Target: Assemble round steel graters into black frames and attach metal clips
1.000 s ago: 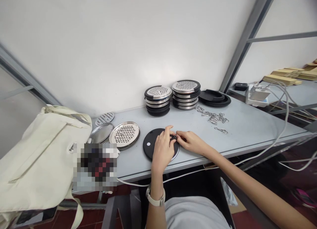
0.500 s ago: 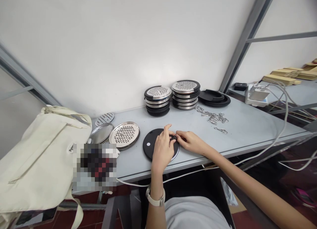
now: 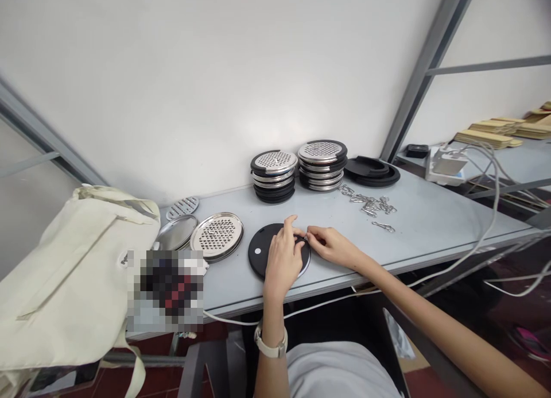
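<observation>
Black disc [image 3: 260, 263] under left grip [image 3: 284, 257], right grip [image 3: 330, 246] at its edge

head view looks forward, down over the table [image 3: 434, 214]

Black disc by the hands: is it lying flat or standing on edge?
Lying flat: the black disc shows its broad face upward on the grey table, the left hand over it.

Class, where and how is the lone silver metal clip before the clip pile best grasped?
Probably pinch the slender silver metal clip across its middle, from above on the near side: it lies flat, roughly left to right, with the pile of silver metal clips beyond it.
</observation>
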`<action>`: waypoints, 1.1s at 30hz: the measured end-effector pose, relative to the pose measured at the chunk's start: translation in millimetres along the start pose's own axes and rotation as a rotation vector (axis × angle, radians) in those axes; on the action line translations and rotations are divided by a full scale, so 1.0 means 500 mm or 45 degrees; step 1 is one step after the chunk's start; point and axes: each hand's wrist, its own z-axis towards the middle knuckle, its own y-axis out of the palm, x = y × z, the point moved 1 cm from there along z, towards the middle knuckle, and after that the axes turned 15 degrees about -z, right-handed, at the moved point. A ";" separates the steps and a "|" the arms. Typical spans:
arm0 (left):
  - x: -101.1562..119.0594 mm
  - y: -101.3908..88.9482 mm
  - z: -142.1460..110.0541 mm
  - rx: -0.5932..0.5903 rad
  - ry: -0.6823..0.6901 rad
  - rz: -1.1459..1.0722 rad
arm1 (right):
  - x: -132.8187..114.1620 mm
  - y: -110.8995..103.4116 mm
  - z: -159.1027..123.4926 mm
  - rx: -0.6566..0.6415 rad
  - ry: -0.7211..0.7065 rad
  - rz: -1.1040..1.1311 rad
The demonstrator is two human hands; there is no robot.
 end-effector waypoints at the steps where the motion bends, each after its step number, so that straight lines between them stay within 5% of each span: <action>1: 0.000 0.000 0.001 0.014 0.004 0.001 | 0.000 -0.002 0.000 0.029 0.018 0.013; 19: 0.014 -0.006 -0.003 0.027 -0.100 0.034 | -0.013 -0.011 -0.001 0.044 -0.024 0.046; 33: 0.095 -0.008 -0.050 -0.034 -0.049 0.016 | -0.007 -0.002 -0.003 -0.058 0.003 -0.109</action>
